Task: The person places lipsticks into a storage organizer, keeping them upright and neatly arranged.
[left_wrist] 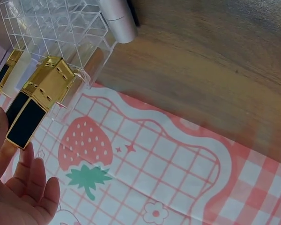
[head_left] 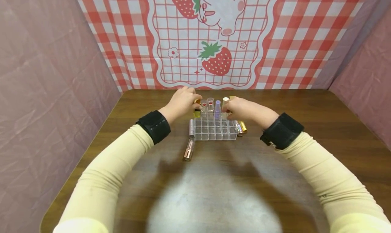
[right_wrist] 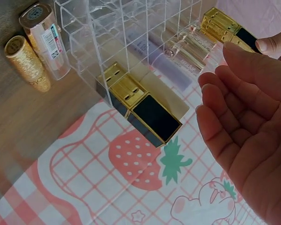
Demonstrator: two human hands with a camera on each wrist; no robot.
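My left hand (head_left: pixel 184 103) pinches the black end of a gold-and-black lipstick (left_wrist: pixel 40 98) between thumb and finger. The gold end meets the back left corner of a clear grid organizer (head_left: pixel 215 134). My right hand (right_wrist: pixel 250 110) hangs with loosely bent fingers beside the organizer's back right, holding nothing. A second gold-and-black lipstick (right_wrist: pixel 140 105) stands in a slot near it. Between the hands, the back row holds two clear-capped lipsticks with red tips (head_left: pixel 204 105), a lavender tube (head_left: pixel 217 107) and a cream-capped tube (head_left: pixel 225 100).
A silver tube (head_left: pixel 191 128) lies along the organizer's left side, with a rose-gold lipstick (head_left: pixel 189 150) in front of it. To the right lie a glittery gold tube (right_wrist: pixel 28 63) and a clear-bodied tube with a barcode label (right_wrist: pixel 47 42). A strawberry-print cloth (head_left: pixel 213 61) hangs behind the wooden table (head_left: pixel 305 124).
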